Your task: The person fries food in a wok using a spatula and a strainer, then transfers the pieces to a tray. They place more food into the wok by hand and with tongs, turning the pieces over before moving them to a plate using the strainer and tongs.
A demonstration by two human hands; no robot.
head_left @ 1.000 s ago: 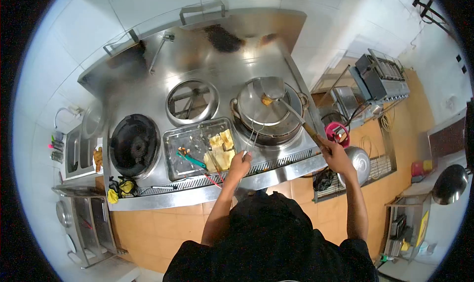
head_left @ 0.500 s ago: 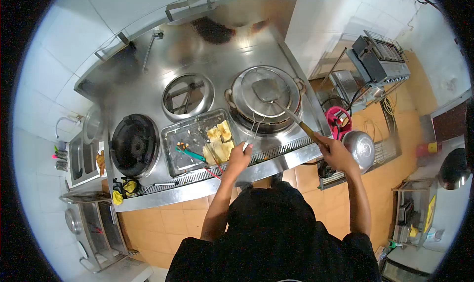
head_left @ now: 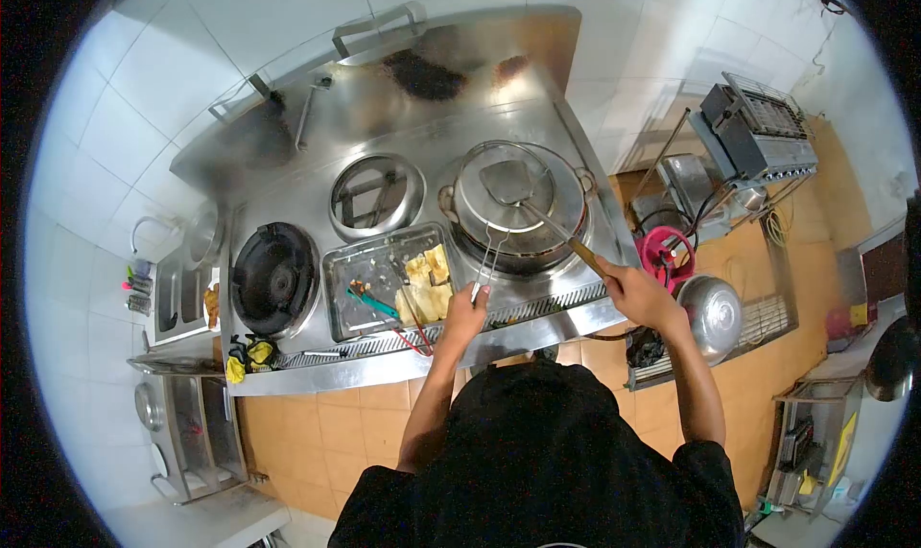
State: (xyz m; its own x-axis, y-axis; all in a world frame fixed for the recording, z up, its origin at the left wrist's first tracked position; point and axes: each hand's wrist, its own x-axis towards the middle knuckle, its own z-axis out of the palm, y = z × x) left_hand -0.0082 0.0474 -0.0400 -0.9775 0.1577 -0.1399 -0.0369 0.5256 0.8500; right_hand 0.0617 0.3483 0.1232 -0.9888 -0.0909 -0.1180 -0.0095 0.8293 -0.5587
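Observation:
My left hand (head_left: 464,318) is closed around the long wire handle of a round strainer (head_left: 492,253), whose ring lies over a large two-handled metal pot (head_left: 569,203) on the right burner. In my right hand (head_left: 641,299) is the wooden handle of a spatula (head_left: 507,181), its broad metal blade resting over the strainer's ring. What is inside the pot is hidden behind these tools. Just left of my left hand stands a metal tray (head_left: 338,284) with pale yellow slabs of food (head_left: 422,294) and teal-handled tongs (head_left: 372,304) in it.
A black wok burner (head_left: 276,279) sits at the left of the stove, with a metal ring (head_left: 377,197) behind the tray. Yellow-and-black gloves (head_left: 247,356) lie at the front left corner. Right of the stove are a pink basket (head_left: 666,257) and an upturned metal bowl (head_left: 710,318).
The view has shifted slightly, so the stove appears lower and further right. My right hand and the spatula have moved left relative to the pot. Both hands keep their hold.

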